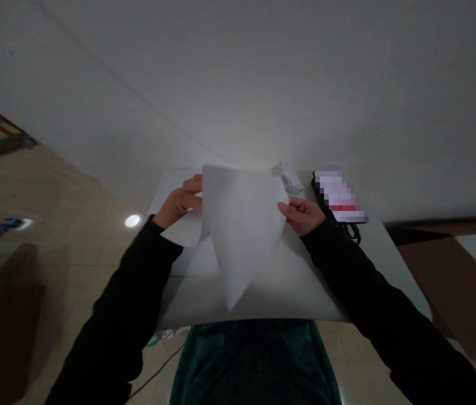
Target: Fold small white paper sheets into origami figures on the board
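A folded white paper (pixel 242 225) is held up above the white table (pixel 297 292), its pointed end hanging down toward the near edge. My right hand (pixel 303 215) pinches its right edge between thumb and fingers. At the left side, my left hand (pixel 181 203) is closed on the paper, its fingertips partly hidden behind the sheet. A curled flap (pixel 185 229) sticks out below that hand. Another white sheet (pixel 196 261) lies flat on the table under the left part of the held paper.
A phone (pixel 339 197) with a lit, blurred screen lies at the table's right, a black cable (pixel 353 232) beside it. A small crumpled paper (pixel 292 180) is near the wall. Brown boxes (pixel 453 287) stand beyond the right edge.
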`<state>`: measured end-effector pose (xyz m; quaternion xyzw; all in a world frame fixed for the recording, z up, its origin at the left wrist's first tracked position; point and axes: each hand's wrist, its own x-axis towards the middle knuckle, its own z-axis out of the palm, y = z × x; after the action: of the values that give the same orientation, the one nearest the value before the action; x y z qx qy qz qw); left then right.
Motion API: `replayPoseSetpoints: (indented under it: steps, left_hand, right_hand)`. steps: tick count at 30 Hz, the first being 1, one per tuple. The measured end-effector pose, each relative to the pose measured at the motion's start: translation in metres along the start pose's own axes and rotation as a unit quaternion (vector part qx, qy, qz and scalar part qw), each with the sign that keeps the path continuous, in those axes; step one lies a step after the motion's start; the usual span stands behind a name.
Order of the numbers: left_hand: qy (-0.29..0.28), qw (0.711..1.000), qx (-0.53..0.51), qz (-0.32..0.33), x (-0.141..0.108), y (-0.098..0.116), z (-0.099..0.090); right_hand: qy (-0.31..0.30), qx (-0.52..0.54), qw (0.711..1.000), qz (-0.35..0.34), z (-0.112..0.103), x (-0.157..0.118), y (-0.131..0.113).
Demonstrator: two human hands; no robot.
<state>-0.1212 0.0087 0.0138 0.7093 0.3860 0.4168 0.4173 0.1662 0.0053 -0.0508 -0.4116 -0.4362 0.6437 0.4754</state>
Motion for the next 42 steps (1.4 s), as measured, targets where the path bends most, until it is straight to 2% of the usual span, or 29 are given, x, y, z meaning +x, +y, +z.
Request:
replayPoseSetpoints:
  steps: [2, 4, 7, 9, 11, 12, 14, 15, 17, 18, 20, 24, 26, 32, 38, 42]
  left_hand:
    - [-0.101, 0.992, 0.072, -0.017, -0.005, 0.001, -0.036]
    - [-0.157, 0.973, 0.155, -0.071, -0.010, -0.006, -0.068]
    - [-0.112, 0.963, 0.214, -0.116, -0.014, -0.014, -0.097]
    - [-0.124, 0.963, 0.196, -0.135, -0.014, -0.010, -0.102]
    - [-0.125, 0.967, 0.186, -0.123, -0.011, 0.003, -0.095]
    - [-0.096, 0.972, 0.193, -0.089, -0.007, 0.009, -0.086]
    - [-0.028, 0.978, 0.207, -0.026, 0.003, 0.018, -0.060]
    - [-0.023, 0.979, 0.201, -0.013, 0.009, 0.019, -0.045]
    - [-0.061, 0.979, 0.195, 0.012, 0.022, 0.012, -0.012]
    - [-0.098, 0.975, 0.198, 0.025, 0.027, 0.006, 0.003]
    - [-0.154, 0.970, 0.185, 0.038, 0.037, -0.009, 0.026]
    - [-0.190, 0.972, 0.134, 0.013, 0.045, -0.031, 0.046]
    - [-0.189, 0.977, 0.100, -0.016, 0.044, -0.035, 0.048]
    - [-0.148, 0.988, -0.026, -0.047, 0.034, -0.028, 0.051]
    - [-0.110, 0.991, -0.058, -0.045, 0.030, -0.011, 0.052]
    - [-0.096, 0.992, -0.071, -0.048, 0.029, -0.005, 0.051]
  right_hand:
    - [-0.050, -0.072, 0.995, 0.047, -0.009, 0.001, -0.007]
    - [-0.098, -0.131, 0.982, 0.096, -0.016, 0.001, -0.013]
    - [-0.174, -0.193, 0.958, 0.125, -0.021, 0.004, -0.018]
    - [-0.228, -0.224, 0.940, 0.123, -0.023, 0.009, -0.019]
    - [-0.267, -0.252, 0.923, 0.112, -0.023, 0.016, -0.020]
    - [-0.279, -0.273, 0.915, 0.100, -0.022, 0.020, -0.021]
    - [-0.286, -0.336, 0.896, 0.057, -0.019, 0.028, -0.024]
    - [-0.285, -0.376, 0.881, 0.028, -0.018, 0.032, -0.027]
    - [-0.277, -0.450, 0.848, -0.035, -0.013, 0.037, -0.033]
    - [-0.271, -0.478, 0.833, -0.061, -0.012, 0.038, -0.037]
    - [-0.260, -0.518, 0.810, -0.092, -0.009, 0.039, -0.043]
    - [-0.222, -0.574, 0.783, -0.094, -0.008, 0.037, -0.049]
    - [-0.192, -0.577, 0.789, -0.094, -0.006, 0.036, -0.048]
    - [-0.163, -0.484, 0.852, -0.116, 0.013, 0.032, -0.044]
    - [-0.102, -0.466, 0.860, -0.181, 0.031, 0.014, -0.064]
    - [-0.107, -0.446, 0.869, -0.182, 0.036, 0.006, -0.074]
